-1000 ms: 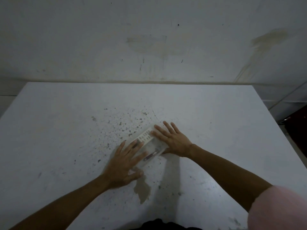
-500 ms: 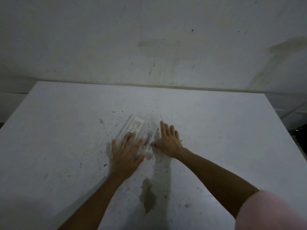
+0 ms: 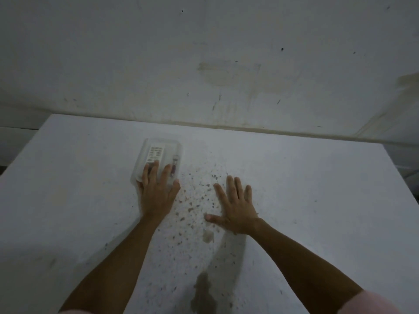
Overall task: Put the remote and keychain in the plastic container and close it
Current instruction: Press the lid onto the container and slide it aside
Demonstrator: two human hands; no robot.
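Observation:
A clear plastic container [image 3: 145, 146] with its lid on lies on the white table [image 3: 306, 177], left of centre and near the far edge. Through the lid I see a white remote [image 3: 155, 153] with rows of buttons and, on its right, a dark reddish keychain [image 3: 174, 165]. My left hand [image 3: 156, 189] lies flat with spread fingers on the near end of the lid. My right hand [image 3: 235, 205] rests flat and open on the bare table to the right, well apart from the container and holding nothing.
The tabletop is speckled with dark spots between my hands, with a brown stain [image 3: 204, 293] near the front. A stained white wall [image 3: 226, 64] rises right behind the table's far edge. The table's right edge [image 3: 399, 173] drops to a dim floor.
The container has slid away from me and to the left under my left hand. My right hand has left the container and now lies on the table to the right.

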